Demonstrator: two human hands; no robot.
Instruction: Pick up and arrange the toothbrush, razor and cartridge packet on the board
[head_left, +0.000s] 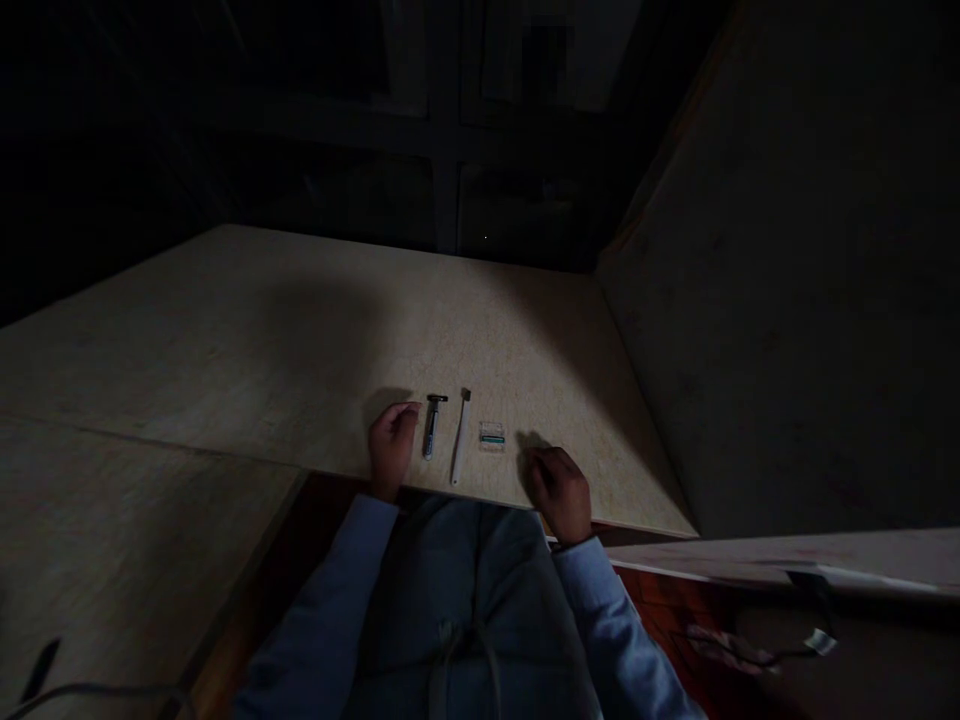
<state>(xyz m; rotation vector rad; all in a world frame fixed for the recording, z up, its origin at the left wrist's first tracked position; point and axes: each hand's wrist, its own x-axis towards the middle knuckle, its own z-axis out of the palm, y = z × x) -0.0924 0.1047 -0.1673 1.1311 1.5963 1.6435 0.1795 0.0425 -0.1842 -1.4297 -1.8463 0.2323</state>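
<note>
A razor (432, 428) with a dark head lies on the stone-like tabletop, its head pointing away from me. To its right is a white toothbrush (460, 440) with a dark bristle head, slightly slanted. Beyond the toothbrush sits a small clear plastic case (492, 438) with a green strip across it. My left hand (392, 447) rests just left of the razor, apart from it, its fingers curled closed and no object showing in them. My right hand (560, 492) rests at the table's front edge, right of the clear case, also curled closed with nothing visible inside.
The pale tabletop (480, 320) stretches away to dark window panes. A wall panel (787, 300) rises along the right side. At the lower left a second table surface (135, 540) carries a cable (112, 689). More cable (780, 655) hangs at the lower right.
</note>
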